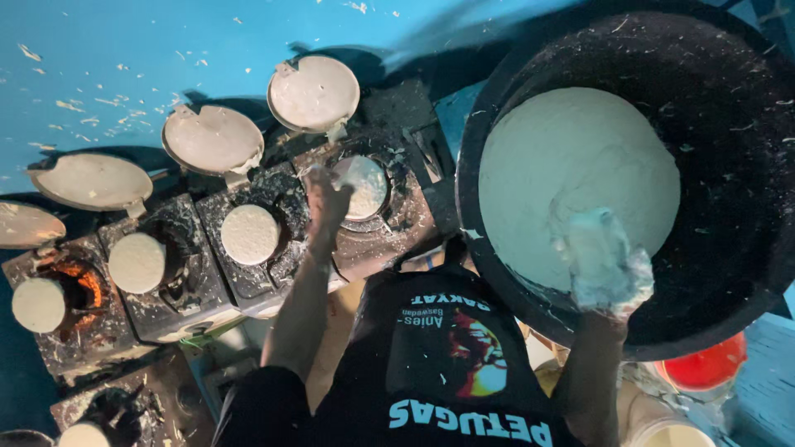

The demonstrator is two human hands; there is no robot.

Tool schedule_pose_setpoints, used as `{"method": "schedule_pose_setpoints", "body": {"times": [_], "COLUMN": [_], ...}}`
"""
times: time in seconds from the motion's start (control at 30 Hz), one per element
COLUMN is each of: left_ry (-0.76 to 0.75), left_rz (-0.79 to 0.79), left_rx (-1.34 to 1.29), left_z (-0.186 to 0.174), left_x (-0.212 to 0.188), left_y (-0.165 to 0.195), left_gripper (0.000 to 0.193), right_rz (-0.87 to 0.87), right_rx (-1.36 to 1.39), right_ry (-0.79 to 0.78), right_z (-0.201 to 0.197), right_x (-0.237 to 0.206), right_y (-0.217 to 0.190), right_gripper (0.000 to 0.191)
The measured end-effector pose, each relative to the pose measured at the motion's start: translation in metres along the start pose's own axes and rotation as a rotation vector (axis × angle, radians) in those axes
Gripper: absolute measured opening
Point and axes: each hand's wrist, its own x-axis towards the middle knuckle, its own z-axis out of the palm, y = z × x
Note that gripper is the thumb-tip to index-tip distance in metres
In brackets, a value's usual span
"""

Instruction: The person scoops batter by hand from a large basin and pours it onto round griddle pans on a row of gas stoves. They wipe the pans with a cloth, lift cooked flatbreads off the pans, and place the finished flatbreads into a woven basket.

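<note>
Our batter-coated right hand [609,269] grips a clump of white batter [571,174] in the big black round basin [729,124]. Our left hand [327,199], fingers loosely bent, touches the blackened round griddle mould [364,186].

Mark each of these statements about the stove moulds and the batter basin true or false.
1. The right hand is inside the black basin. True.
2. The basin is empty. False: it holds a large mass of white batter, which also coats the right hand.
3. The left hand holds a spoon. False: it is bare, with no tool, at the rightmost round mould.
4. The round lids behind the moulds stand open. True.
5. The surface behind the stove is red. False: it is a blue surface flecked with pale splashes.
</note>
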Motion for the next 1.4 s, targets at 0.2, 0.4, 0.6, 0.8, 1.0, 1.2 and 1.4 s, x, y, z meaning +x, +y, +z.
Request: {"method": "schedule_pose_setpoints", "body": {"times": [0.2, 0.4, 0.6, 0.8, 1.0, 1.2, 1.4], "left_ry": [-0.328, -0.13, 0.276, 0.371, 0.448, 0.411, 0.404], "left_rz": [-0.136, -0.158, -0.299, -0.118, -0.123, -0.041, -0.078], "left_rx": [-0.777, -0.758, -0.484, -0.142, -0.155, -0.156, 0.063], "left_z": [0.032, -0.036, -0.125, -0.138, -0.141, -0.151, -0.15], "left_x": [-0.065, -0.069, -0.067, -0.082, -0.086, -0.089, -0.093], "left_y": [0.057, -0.003, -0.143, -0.182, -0.177, -0.192, -0.196], "left_gripper": [0.039, 0.037, 0.044, 0.073, 0.075, 0.075, 0.073], "right_rz": [1.043, 1.559, -0.011, 0.055, -0.39, -0.254, -0.604], "right_rx": [2.585, 2.426, 1.37, 1.26, 0.779, 0.86, 0.779], "right_ry": [-0.084, -0.217, -0.585, -0.988, -0.699, -0.689, -0.715], "right_z": [0.008, 0.019, 0.075, 0.191, 0.222, 0.22, 0.221], "right_x": [0.049, 0.098, 0.106, 0.089, 0.039, 0.04, 0.028], "right_y": [-0.062, -0.13, -0.224, -0.339, -0.403, -0.387, -0.38], "right_gripper": [0.063, 0.069, 0.035, 0.021, 0.023, 0.025, 0.028]}}
